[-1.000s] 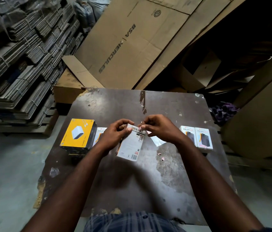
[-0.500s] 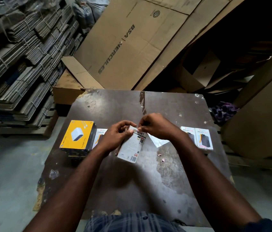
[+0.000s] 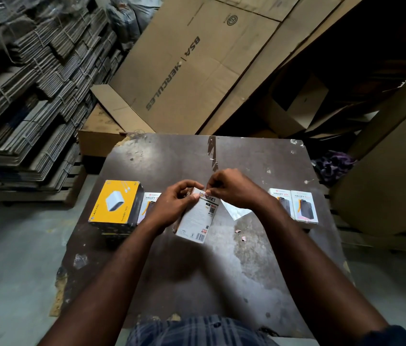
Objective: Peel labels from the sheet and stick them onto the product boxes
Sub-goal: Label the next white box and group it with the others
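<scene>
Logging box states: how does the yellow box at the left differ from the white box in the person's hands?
The yellow box rests flat on the table, untouched; the white box is held tilted by the left hand, the right hand pinching at its top edge. The yellow box looks thicker and squarer; the white box slimmer and longer. Both are printed cartons.

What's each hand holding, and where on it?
Left hand grips the white box by its upper left edge. Right hand pinches at its top edge; label unclear.
</scene>
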Available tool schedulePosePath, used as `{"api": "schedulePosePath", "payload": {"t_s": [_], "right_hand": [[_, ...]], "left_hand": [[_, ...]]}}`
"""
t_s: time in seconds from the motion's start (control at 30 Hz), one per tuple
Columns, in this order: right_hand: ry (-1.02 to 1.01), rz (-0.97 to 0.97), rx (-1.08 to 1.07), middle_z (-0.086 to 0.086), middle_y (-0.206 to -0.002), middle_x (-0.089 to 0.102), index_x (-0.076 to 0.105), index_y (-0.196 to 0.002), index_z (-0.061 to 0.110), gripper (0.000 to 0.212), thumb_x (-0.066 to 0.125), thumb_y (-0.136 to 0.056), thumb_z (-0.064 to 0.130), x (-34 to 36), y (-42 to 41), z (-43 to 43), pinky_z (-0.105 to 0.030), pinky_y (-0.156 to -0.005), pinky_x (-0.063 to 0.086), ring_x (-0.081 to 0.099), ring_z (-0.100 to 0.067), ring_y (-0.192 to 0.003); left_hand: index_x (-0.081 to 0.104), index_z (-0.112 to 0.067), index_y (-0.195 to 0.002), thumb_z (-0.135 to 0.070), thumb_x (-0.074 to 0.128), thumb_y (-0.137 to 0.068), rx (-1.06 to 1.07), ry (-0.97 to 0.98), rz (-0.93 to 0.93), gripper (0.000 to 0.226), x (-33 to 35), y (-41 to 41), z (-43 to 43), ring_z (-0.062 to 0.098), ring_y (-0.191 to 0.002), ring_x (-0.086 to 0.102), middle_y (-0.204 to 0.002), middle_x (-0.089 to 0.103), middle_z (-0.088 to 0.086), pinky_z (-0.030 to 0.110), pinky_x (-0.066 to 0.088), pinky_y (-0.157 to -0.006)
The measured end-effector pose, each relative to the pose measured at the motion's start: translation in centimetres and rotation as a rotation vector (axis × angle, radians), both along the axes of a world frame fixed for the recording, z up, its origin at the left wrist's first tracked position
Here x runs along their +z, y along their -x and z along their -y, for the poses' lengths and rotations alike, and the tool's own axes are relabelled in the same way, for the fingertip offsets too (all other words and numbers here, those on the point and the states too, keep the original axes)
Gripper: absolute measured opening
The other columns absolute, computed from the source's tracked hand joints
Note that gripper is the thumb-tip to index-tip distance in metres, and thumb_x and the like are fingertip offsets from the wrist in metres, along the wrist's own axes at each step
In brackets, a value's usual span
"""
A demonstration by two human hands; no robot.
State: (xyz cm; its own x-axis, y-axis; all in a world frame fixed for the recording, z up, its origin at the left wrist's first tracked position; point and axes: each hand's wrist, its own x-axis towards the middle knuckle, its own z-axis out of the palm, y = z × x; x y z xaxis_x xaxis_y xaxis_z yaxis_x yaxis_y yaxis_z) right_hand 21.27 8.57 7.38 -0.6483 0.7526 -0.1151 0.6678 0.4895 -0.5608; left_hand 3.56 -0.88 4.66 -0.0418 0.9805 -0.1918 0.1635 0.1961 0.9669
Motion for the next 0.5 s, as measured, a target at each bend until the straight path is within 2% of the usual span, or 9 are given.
{"api": "schedulePosePath", "payload": {"t_s": [0.17,0.5], "right_hand": [[-0.024,-0.011,-0.014,0.002,-0.087,0.073,0.075,-0.093,0.016,0.008,0.069,-0.089,0.019,0.23,-0.04,0.30,-0.027,-0.067,0.052,0.066,-0.012,-0.078],[-0.043,-0.060,-0.044,0.006,-0.085,0.073,0.073,-0.090,0.019,0.009,0.074,-0.085,0.026,-0.12,-0.11,0.74,-0.032,-0.069,0.059,0.067,-0.005,-0.076]], "left_hand": [[0.068,-0.027,-0.105,-0.016,0.062,-0.095,0.013,-0.009,-0.016,0.015,0.08,-0.11,0.03,0.019,-0.091,0.070,-0.103,0.074,0.008,0.043,0.057,-0.083],[0.068,-0.025,-0.105,-0.014,0.061,-0.096,0.032,-0.021,-0.018,0.016,0.50,-0.36,0.26,0.016,-0.091,0.070,-0.103,0.073,0.005,0.041,0.058,-0.083]]}}
